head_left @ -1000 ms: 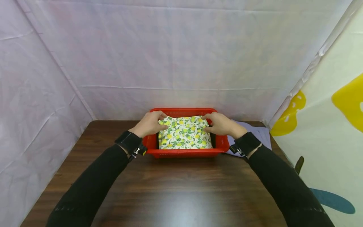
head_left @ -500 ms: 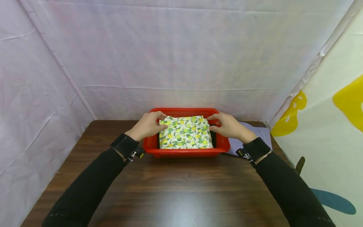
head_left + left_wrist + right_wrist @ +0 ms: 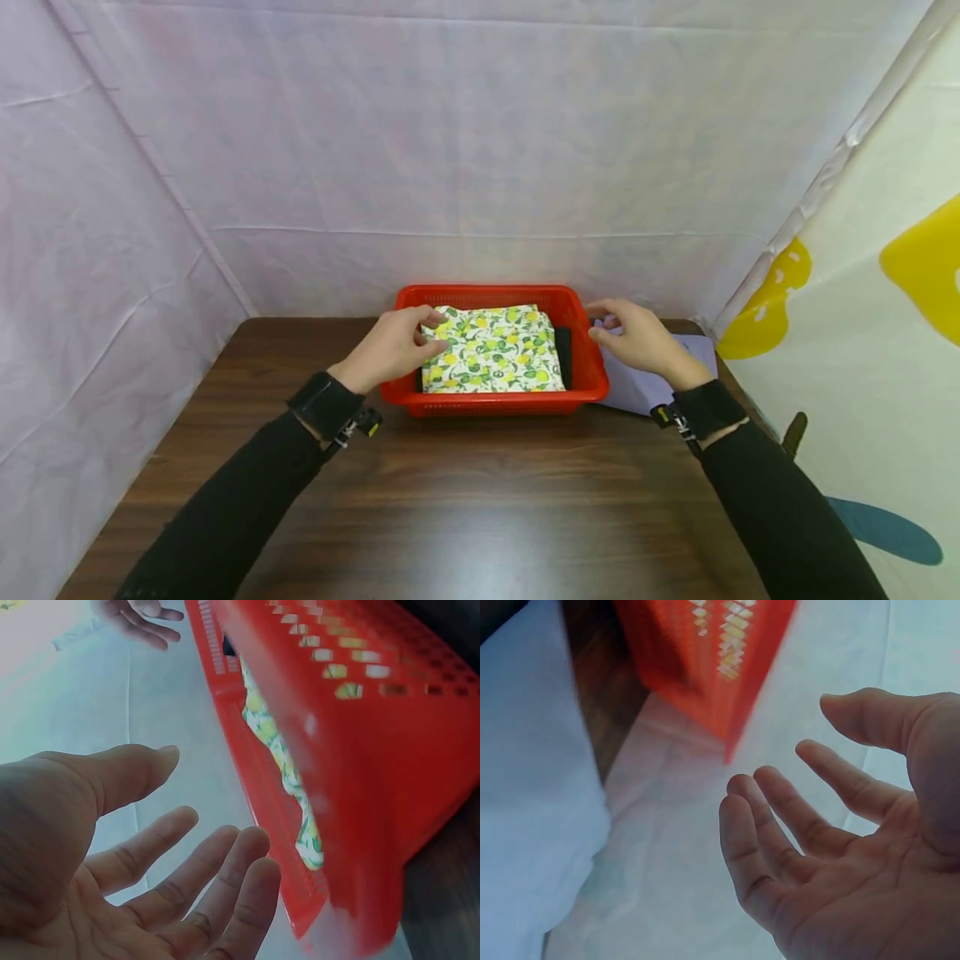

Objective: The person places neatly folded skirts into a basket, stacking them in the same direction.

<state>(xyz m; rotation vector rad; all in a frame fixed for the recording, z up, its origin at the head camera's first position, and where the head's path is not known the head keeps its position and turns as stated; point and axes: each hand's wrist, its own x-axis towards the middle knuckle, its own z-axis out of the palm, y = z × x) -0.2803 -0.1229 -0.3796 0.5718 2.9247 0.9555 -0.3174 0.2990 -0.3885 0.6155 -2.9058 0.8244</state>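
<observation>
Your left hand [image 3: 393,343]: fingers loose, a bit bent, thumb set well apart, gap wide, gripping nothing. It's at the left end of the red basket [image 3: 495,406], thumb tip overlapping the near-left edge of the lemon cloth [image 3: 491,354] in the head view; can't tell if it touches. Your right hand [image 3: 637,337]: same loose pose, fingers gently bent, thumb apart, nothing in it. It's just outside the basket's right end, over the purple cloth [image 3: 696,352], which runs out beneath it and to its right, on the table [image 3: 480,492]. Lemon cloth lies folded flat inside the basket, between your hands, right of the left one and left of the right one, nearer the left. A black item [image 3: 563,358] shows at the cloth's right edge, in the basket, left of your right hand; too little visible to say what. Through the basket's side holes, the left wrist view shows bits of the yellow-green print. Black straps [image 3: 326,406] sit behind both hands, then black sleeves [image 3: 232,508]. Pale sheeting [image 3: 450,150] hangs beyond your fingers.
</observation>
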